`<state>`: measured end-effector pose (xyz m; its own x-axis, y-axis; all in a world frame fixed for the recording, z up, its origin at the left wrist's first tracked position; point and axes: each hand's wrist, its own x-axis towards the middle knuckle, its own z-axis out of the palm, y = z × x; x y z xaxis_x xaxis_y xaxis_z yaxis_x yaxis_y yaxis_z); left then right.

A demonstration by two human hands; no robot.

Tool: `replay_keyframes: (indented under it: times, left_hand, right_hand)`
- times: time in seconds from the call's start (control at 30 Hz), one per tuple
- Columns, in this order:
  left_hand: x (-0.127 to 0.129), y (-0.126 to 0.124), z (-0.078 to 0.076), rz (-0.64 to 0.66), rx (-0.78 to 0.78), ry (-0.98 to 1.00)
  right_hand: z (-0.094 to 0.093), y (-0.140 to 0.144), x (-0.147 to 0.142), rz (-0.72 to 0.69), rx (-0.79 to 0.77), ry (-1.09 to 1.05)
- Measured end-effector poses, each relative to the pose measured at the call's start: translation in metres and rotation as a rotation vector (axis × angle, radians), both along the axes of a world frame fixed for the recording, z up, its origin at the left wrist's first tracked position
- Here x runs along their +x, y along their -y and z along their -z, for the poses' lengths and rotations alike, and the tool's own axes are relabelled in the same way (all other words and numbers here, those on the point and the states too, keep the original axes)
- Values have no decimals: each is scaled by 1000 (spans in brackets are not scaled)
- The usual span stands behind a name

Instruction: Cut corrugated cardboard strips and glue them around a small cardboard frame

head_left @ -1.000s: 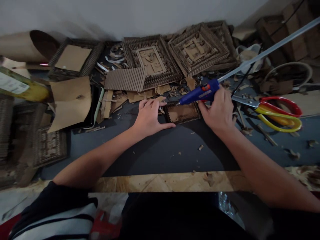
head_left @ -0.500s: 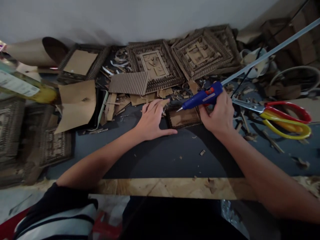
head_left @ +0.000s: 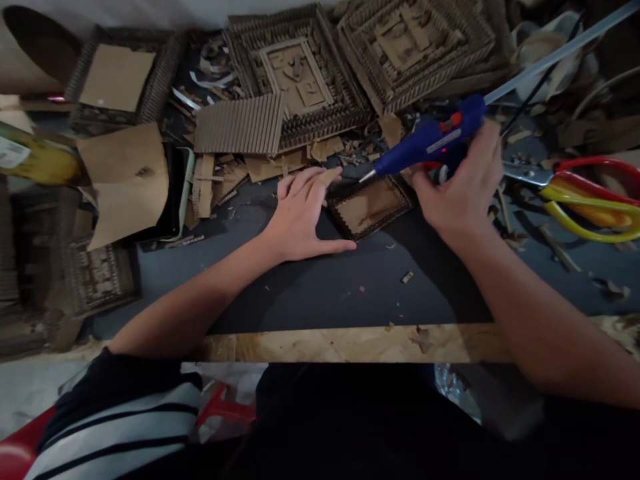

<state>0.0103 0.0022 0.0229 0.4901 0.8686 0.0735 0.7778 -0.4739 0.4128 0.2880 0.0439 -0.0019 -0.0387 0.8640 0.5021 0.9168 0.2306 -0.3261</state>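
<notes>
In my right hand (head_left: 463, 183) is a blue hot glue gun (head_left: 425, 147), with a long clear glue stick (head_left: 560, 53) out of its back. The nozzle points left, over the far edge of a small shallow cardboard tray (head_left: 373, 205). That tray lies tilted on the dark table, with a brown floor and dark, rough rims. My left hand (head_left: 300, 220) rests just left of it, fingers spread and thumb stretched toward its near corner. A small tan cardboard piece (head_left: 330, 177) shows at the left fingertips; whether they grip it, I cannot tell.
Ridged cardboard frames (head_left: 300, 80) stand along the back, with a corrugated sheet (head_left: 240, 123) before them. Scissors (head_left: 590, 193) with red and yellow handles lie at right. Scraps litter the table (head_left: 320, 300). A yellowish bottle (head_left: 40, 160) is at left.
The view has tipped downward. The small tray has turned, its right end now farther from me. The glue gun has shifted slightly right, while my left hand keeps nearly the same pose.
</notes>
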Motion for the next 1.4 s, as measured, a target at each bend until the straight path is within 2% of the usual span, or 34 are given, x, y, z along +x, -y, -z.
replay_keyframes:
  times: [0.13, 0.33, 0.47, 0.73, 1.03, 1.23, 1.4]
  left_hand:
    - [0, 2, 0, 46, 1, -25]
    - [-6, -1, -4, 21, -17, 6]
    - [-6, -3, -4, 59, -12, 15]
    - [-3, -5, -5, -36, -33, 21]
    - [4, -3, -2, -63, 2, 30]
    - [7, -2, -4, -76, -15, 23]
    - [5, 2, 0, -84, 8, 29]
  right_hand:
    - [-4, 3, 9, -37, -71, 29]
    - [-5, 6, 12, -32, 30, 42]
    - [-8, 9, 6, 18, -13, 48]
    - [-11, 9, 1, 79, -55, 39]
    - [-14, 15, -12, -72, -175, 82]
    - [-11, 13, -8, -20, -128, 60]
    - [-3, 11, 0, -126, -32, 71]
